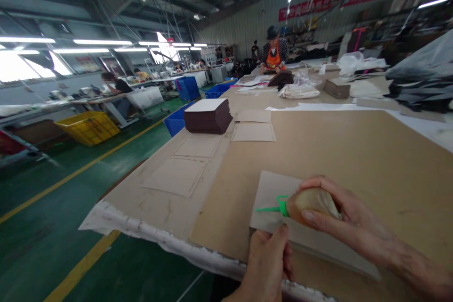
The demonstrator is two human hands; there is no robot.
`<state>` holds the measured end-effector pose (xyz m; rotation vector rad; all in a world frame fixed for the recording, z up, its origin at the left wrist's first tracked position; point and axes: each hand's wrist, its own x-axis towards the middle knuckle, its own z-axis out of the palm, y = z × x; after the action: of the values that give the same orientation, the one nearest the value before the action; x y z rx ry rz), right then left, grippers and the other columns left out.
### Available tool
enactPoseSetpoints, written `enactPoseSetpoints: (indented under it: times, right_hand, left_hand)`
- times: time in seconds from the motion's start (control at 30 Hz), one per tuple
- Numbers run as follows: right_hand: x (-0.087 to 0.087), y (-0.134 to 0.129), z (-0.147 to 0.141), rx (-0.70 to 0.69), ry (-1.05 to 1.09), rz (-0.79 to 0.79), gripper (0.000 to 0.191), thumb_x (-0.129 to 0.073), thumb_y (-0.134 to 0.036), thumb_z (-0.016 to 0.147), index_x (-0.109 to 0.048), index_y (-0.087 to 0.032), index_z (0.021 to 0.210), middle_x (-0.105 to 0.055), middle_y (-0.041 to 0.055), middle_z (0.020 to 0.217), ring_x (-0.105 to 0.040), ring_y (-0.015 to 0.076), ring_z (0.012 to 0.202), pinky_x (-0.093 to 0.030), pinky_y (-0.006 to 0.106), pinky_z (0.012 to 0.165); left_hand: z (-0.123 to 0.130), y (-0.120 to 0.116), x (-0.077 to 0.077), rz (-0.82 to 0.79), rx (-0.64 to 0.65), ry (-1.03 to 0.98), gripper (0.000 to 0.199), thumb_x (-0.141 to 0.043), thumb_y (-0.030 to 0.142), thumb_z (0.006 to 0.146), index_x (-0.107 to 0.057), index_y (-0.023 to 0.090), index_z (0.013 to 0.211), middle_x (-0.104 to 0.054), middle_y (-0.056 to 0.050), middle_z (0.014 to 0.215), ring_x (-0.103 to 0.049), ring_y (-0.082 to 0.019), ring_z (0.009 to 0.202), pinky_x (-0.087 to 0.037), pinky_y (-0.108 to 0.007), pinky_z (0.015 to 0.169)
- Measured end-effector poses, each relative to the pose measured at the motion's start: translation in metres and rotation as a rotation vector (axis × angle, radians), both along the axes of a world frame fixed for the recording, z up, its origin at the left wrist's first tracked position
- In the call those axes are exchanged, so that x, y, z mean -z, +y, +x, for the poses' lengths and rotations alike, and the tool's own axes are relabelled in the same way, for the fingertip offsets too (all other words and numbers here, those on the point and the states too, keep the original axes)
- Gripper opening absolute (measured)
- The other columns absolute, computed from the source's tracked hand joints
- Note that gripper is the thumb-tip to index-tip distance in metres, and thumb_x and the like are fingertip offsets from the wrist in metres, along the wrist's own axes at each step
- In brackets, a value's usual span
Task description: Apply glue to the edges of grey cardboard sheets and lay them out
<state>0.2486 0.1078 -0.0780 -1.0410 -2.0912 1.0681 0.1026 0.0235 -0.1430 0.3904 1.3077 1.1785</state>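
My right hand (pixel 329 207) is wrapped round a bottle (pixel 307 204) of amber liquid, tilted onto its side. Its green nozzle (pixel 269 209) points left above a pale flat panel (pixel 271 188) near the table's front edge. My left hand (pixel 267 255) is closed at the panel's near edge, thumb and fingers together on it. Part of the panel is hidden under the bottle and my right hand.
Brown table (pixel 226 217) with cloth-covered edge. Dark stack with a white top (pixel 207 118) at the left, flat cards (pixel 253 132) beside it. A person in an orange apron (pixel 273 59) stands at the far end. Blue bins (pixel 187 88) and a yellow bin (pixel 88 127) are on the left.
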Motion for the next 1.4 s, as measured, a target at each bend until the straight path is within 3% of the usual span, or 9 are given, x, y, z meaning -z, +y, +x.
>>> enactPoseSetpoints:
  times: [0.2, 0.37, 0.57, 0.7, 0.87, 1.03, 1.23, 1.4]
  right_hand:
    - [-0.004, 0.001, -0.001, -0.018, -0.061, 0.048, 0.034, -0.062, -0.05, 0.083, -0.056, -0.027, 0.108, -0.063, 0.0013, 0.094, -0.059, 0.0227, 0.083, -0.046, 0.031, 0.067]
    - [-0.011, -0.002, -0.001, -0.145, -0.047, 0.025, 0.03, -0.06, -0.048, 0.086, -0.058, -0.028, 0.107, -0.062, 0.0034, 0.102, -0.059, 0.027, 0.095, -0.048, 0.033, 0.071]
    - [-0.007, 0.002, -0.001, -0.087, -0.055, 0.039, 0.031, -0.06, -0.05, 0.085, -0.057, -0.027, 0.106, -0.062, 0.0027, 0.094, -0.059, 0.024, 0.084, -0.047, 0.032, 0.065]
    - [-0.008, 0.003, 0.0, -0.131, -0.028, -0.006, 0.031, -0.061, -0.05, 0.084, -0.058, -0.027, 0.105, -0.063, 0.0019, 0.097, -0.059, 0.0252, 0.091, -0.046, 0.03, 0.065]
    - [-0.006, 0.009, 0.0, -0.068, 0.013, -0.075, 0.032, -0.064, -0.049, 0.081, -0.057, -0.025, 0.101, -0.061, -0.0003, 0.08, -0.056, 0.0198, 0.071, -0.043, 0.028, 0.058]
    - [0.0, 0.014, 0.004, -0.047, 0.164, -0.214, 0.038, -0.065, -0.051, 0.08, -0.055, -0.023, 0.105, -0.063, 0.0012, 0.087, -0.057, 0.0196, 0.073, -0.045, 0.026, 0.056]
    - [0.009, 0.022, 0.014, 0.12, 0.105, -0.134, 0.042, -0.064, -0.054, 0.081, -0.053, -0.023, 0.107, -0.063, 0.0014, 0.084, -0.057, 0.0191, 0.07, -0.045, 0.027, 0.055]
    - [0.01, 0.018, 0.01, 0.087, 0.014, -0.059, 0.04, -0.061, -0.053, 0.082, -0.052, -0.023, 0.106, -0.062, 0.0003, 0.083, -0.057, 0.0193, 0.072, -0.044, 0.028, 0.059]
  left_hand:
    - [-0.001, -0.003, -0.015, -0.019, 0.014, -0.062, 0.039, -0.065, 0.052, 0.064, -0.046, 0.02, 0.056, -0.039, 0.007, 0.045, -0.033, -0.006, 0.037, -0.028, -0.021, 0.038]
    - [-0.002, -0.003, -0.013, -0.018, 0.024, -0.07, 0.042, -0.068, 0.055, 0.059, -0.048, 0.019, 0.052, -0.04, 0.006, 0.042, -0.033, -0.005, 0.037, -0.027, -0.02, 0.038]
    - [-0.002, -0.002, -0.012, -0.033, 0.018, -0.063, 0.049, -0.069, 0.063, 0.055, -0.048, 0.019, 0.051, -0.039, 0.006, 0.039, -0.034, -0.006, 0.035, -0.027, -0.02, 0.036]
    - [-0.003, -0.001, -0.008, -0.024, 0.047, -0.049, 0.049, -0.068, 0.062, 0.056, -0.048, 0.018, 0.049, -0.04, 0.005, 0.039, -0.033, -0.005, 0.033, -0.027, -0.02, 0.035]
    - [-0.003, 0.001, -0.006, -0.005, 0.053, -0.065, 0.044, -0.067, 0.058, 0.057, -0.047, 0.019, 0.052, -0.038, 0.006, 0.037, -0.032, -0.005, 0.031, -0.024, -0.019, 0.033]
    - [-0.003, 0.004, -0.011, -0.044, 0.021, -0.093, 0.041, -0.068, 0.054, 0.055, -0.049, 0.018, 0.053, -0.044, 0.005, 0.039, -0.036, -0.005, 0.033, -0.025, -0.018, 0.032]
    - [-0.004, 0.005, -0.019, -0.082, 0.081, -0.087, 0.038, -0.061, 0.049, 0.06, -0.057, 0.012, 0.054, -0.052, -0.002, 0.046, -0.047, -0.007, 0.04, -0.026, -0.017, 0.035]
    - [-0.004, 0.008, -0.019, -0.077, 0.091, -0.088, 0.037, -0.062, 0.048, 0.061, -0.058, 0.011, 0.056, -0.053, -0.002, 0.049, -0.048, -0.007, 0.042, -0.028, -0.016, 0.036]
